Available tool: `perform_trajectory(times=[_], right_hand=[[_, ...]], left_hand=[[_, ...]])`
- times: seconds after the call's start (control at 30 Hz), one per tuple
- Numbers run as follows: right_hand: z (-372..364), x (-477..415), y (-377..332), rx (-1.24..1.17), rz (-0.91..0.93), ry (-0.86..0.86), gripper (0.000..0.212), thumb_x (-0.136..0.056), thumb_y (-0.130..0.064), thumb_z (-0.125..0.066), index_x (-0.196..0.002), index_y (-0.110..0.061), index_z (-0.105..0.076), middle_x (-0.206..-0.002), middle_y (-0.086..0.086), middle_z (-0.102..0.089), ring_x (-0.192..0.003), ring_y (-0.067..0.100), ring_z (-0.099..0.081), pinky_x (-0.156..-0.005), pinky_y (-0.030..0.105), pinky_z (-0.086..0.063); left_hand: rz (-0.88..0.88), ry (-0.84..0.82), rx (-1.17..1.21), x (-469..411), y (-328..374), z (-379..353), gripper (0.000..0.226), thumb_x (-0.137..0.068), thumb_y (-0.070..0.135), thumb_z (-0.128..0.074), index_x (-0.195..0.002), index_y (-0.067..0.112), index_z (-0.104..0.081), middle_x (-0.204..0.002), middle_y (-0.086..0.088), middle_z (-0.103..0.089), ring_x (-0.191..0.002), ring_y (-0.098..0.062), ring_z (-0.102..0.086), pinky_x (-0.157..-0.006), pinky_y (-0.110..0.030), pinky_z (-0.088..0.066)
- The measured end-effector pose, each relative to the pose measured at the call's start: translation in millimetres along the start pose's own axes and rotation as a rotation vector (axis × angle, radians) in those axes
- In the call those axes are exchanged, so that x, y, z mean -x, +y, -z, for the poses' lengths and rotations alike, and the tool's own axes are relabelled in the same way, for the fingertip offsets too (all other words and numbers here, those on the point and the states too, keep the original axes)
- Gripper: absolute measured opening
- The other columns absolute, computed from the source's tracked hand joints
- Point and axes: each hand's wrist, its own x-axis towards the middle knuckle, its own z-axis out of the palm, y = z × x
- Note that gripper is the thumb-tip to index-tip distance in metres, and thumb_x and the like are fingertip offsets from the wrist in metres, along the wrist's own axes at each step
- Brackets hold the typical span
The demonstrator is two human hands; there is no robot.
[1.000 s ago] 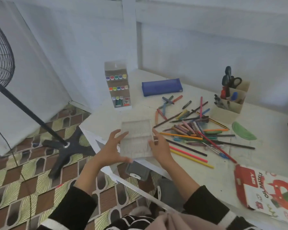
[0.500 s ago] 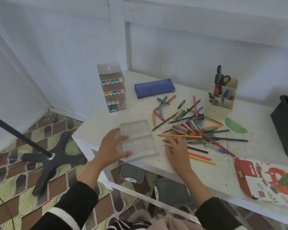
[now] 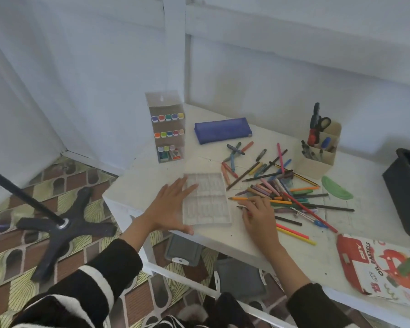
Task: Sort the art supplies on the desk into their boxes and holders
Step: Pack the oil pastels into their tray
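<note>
Tray point(image 3: 211, 209) now down on the desk point(image 3: 147, 185), left hand point(image 3: 168, 209) flat on it with fingers spread; right hand point(image 3: 258, 216), grip unclear, starts sorting pencils point(image 3: 294, 192).

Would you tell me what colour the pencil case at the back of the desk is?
The pencil case is blue, clearest in head view.

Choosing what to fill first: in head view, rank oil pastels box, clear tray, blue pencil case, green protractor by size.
Oil pastels box (nearest and cropped, so unsure)
clear tray
blue pencil case
green protractor
</note>
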Motion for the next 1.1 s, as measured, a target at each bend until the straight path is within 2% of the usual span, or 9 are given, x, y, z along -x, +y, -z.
perform_trajectory(times=[0.13,0.27,0.37,0.57,0.67,0.8,0.93,1.03,1.1], right_hand=[[-1,-40,-6,0.046,0.101,-0.112,0.019,-0.083,-0.002,-0.060,-0.097,-0.011,-0.069,-0.090,0.005,-0.064,-0.088,0.026,-0.056,-0.074,0.036,-0.045],[-14,-90,-15,0.086,-0.056,-0.281,0.025,-0.093,-0.022,-0.051,-0.112,-0.014,-0.064,-0.101,0.006,-0.067,-0.098,0.026,-0.052,-0.079,0.039,-0.045],[-30,-107,-16,0.181,-0.122,-0.357,0.028,-0.096,-0.031,-0.045,-0.113,-0.017,-0.061,-0.102,0.006,-0.065,-0.098,0.026,-0.051,-0.074,0.035,-0.041],[-47,-112,-20,0.261,-0.243,-0.278,0.033,-0.098,-0.040,-0.039,-0.108,-0.018,-0.062,-0.098,0.007,-0.066,-0.094,0.026,-0.055,-0.074,0.035,-0.043],[-47,-115,-18,0.074,-0.269,-0.190,0.022,-0.093,-0.034,-0.052,-0.103,-0.016,-0.061,-0.089,0.006,-0.064,-0.085,0.025,-0.058,-0.069,0.032,-0.042],[-37,-126,-19,-0.389,-0.300,-0.064,0.012,-0.082,-0.016,-0.070,-0.092,-0.011,-0.066,-0.082,0.001,-0.066,-0.076,0.016,-0.061,-0.061,0.011,-0.042],[-19,-136,-21,-0.690,-0.426,-0.142,0.016,-0.083,-0.008,-0.066,-0.097,-0.017,-0.064,-0.082,0.003,-0.072,-0.085,0.012,-0.066,-0.075,0.023,-0.051],[-13,-141,-22,-0.785,-0.498,-0.238,0.021,-0.085,-0.006,-0.062,-0.100,-0.021,-0.062,-0.093,0.008,-0.069,-0.087,0.016,-0.065,-0.068,0.024,-0.051],[-14,-142,-26,-0.759,-0.475,-0.322,0.019,-0.087,-0.003,-0.061,-0.102,-0.015,-0.064,-0.093,0.008,-0.066,-0.081,0.018,-0.065,-0.061,0.020,-0.053]], left_hand=[[-0.004,0.010,-0.061,5,-1,-6,0.128,-0.045,0.099,-0.035,-0.147,0.039,0.012,-0.154,0.003,0.029,-0.142,-0.016,0.027,-0.115,-0.042,0.012],[0.035,0.062,-0.081,3,-2,-11,0.121,-0.053,0.097,-0.035,-0.149,0.038,0.007,-0.156,0.005,0.025,-0.144,-0.017,0.020,-0.119,-0.045,0.005],[0.054,0.045,-0.099,3,0,-11,0.121,-0.051,0.098,-0.030,-0.148,0.039,0.011,-0.155,0.005,0.028,-0.144,-0.017,0.021,-0.119,-0.044,0.007],[0.059,0.019,-0.010,1,-3,-8,0.119,-0.049,0.098,-0.031,-0.147,0.044,0.008,-0.155,0.009,0.026,-0.143,-0.013,0.020,-0.115,-0.039,0.011],[0.060,0.127,0.165,0,-6,-9,0.101,-0.064,0.088,-0.039,-0.147,0.047,0.003,-0.157,0.012,0.020,-0.144,-0.008,0.008,-0.116,-0.036,0.000],[0.235,0.370,0.373,-5,-4,-12,0.086,-0.075,0.086,-0.017,-0.148,0.041,-0.006,-0.159,0.014,0.003,-0.146,-0.013,-0.008,-0.119,-0.041,-0.015],[0.330,0.287,0.176,-13,0,-15,0.086,-0.074,0.084,-0.006,-0.148,0.043,0.003,-0.159,0.012,0.004,-0.147,-0.020,0.002,-0.119,-0.043,-0.005],[0.336,0.227,0.040,-13,-1,-19,0.089,-0.070,0.084,0.008,-0.148,0.044,-0.001,-0.159,0.012,0.007,-0.146,-0.027,0.012,-0.117,-0.045,0.004],[0.352,0.233,0.053,-12,-2,-18,0.091,-0.072,0.080,0.002,-0.151,0.036,-0.010,-0.159,0.010,0.005,-0.146,-0.025,0.011,-0.117,-0.043,0.004]])
